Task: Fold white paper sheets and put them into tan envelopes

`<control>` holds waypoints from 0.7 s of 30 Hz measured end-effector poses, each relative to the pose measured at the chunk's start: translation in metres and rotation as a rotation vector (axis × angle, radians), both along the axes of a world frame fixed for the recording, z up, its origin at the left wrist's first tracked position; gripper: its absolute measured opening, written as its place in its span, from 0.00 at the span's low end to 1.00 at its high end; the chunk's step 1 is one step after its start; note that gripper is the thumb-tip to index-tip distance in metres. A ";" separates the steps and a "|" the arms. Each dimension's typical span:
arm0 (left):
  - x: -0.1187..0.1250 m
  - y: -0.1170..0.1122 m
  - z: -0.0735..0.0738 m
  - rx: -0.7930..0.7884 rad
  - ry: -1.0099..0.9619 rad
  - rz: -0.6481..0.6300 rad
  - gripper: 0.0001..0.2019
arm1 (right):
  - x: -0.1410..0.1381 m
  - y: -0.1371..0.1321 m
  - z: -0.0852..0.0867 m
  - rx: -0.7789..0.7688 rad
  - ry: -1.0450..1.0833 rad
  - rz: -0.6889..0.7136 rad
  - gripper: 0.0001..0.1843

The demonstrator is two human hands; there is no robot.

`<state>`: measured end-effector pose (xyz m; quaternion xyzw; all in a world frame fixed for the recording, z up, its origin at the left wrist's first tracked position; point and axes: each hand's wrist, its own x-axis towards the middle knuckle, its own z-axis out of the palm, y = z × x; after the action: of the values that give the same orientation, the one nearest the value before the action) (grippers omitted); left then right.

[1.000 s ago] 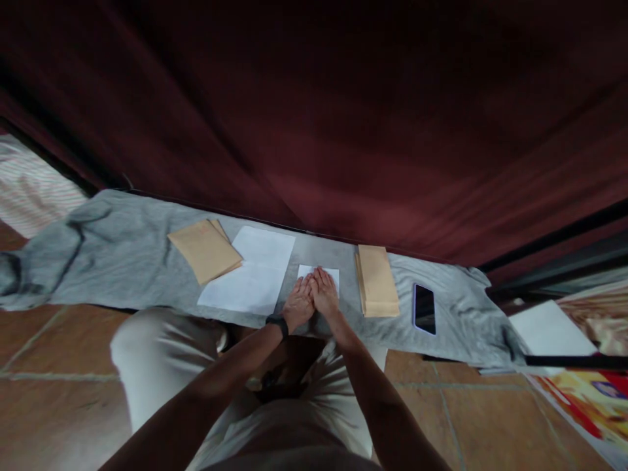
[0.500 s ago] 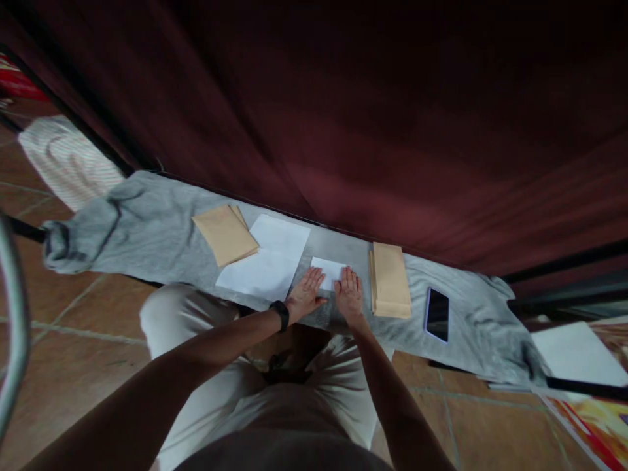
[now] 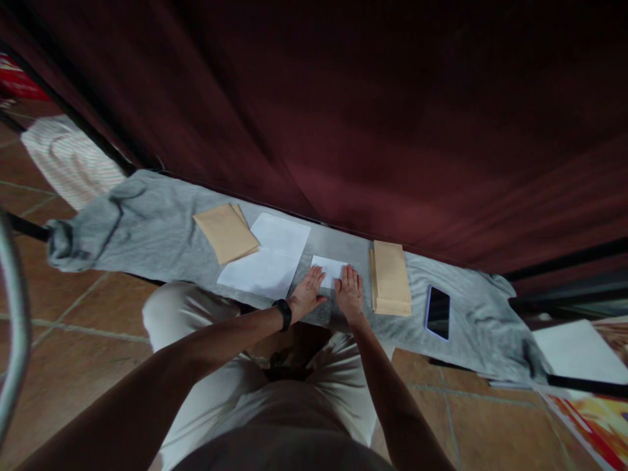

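Note:
A small folded piece of white paper (image 3: 330, 267) lies flat on the grey cloth (image 3: 152, 226) in front of me. My left hand (image 3: 307, 291) rests flat over its left end, fingers stretched out. On its right end lies my right hand (image 3: 349, 291), also flat with the fingers extended. To the left are larger white paper sheets (image 3: 277, 252), partly covered by brown envelopes (image 3: 226, 229). A stack of brown envelopes (image 3: 391, 278) sits just right of my right hand. The paper under my palms and fingers is hidden.
A phone (image 3: 437, 313) lies on the cloth, right of the envelope stack. Dark red fabric (image 3: 343, 131) rises behind the narrow cloth-covered surface. Striped cloth (image 3: 73, 157) hangs at the far left, and a grey metal tube (image 3: 17, 314) stands at the left edge.
Both hands stay pressed on the small paper in nearly the same place. The whole view has shifted very slightly; nothing else visibly differs.

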<state>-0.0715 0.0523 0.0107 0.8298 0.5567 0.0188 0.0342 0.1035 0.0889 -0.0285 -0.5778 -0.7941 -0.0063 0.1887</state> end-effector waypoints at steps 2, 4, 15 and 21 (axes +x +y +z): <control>0.000 0.000 -0.003 0.002 -0.026 0.004 0.38 | 0.000 0.000 0.001 0.002 0.007 0.003 0.30; 0.001 0.001 -0.005 0.005 -0.034 0.005 0.37 | 0.000 -0.001 0.001 0.005 0.010 0.005 0.30; 0.005 0.001 -0.009 -0.012 -0.050 0.010 0.37 | 0.000 0.000 0.000 0.015 -0.010 -0.004 0.30; 0.002 0.002 -0.007 0.006 -0.026 0.010 0.36 | 0.000 -0.002 0.002 0.027 0.008 0.003 0.30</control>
<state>-0.0690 0.0541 0.0034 0.8268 0.5603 0.0315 0.0391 0.1033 0.0873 -0.0266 -0.5742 -0.7939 -0.0145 0.1995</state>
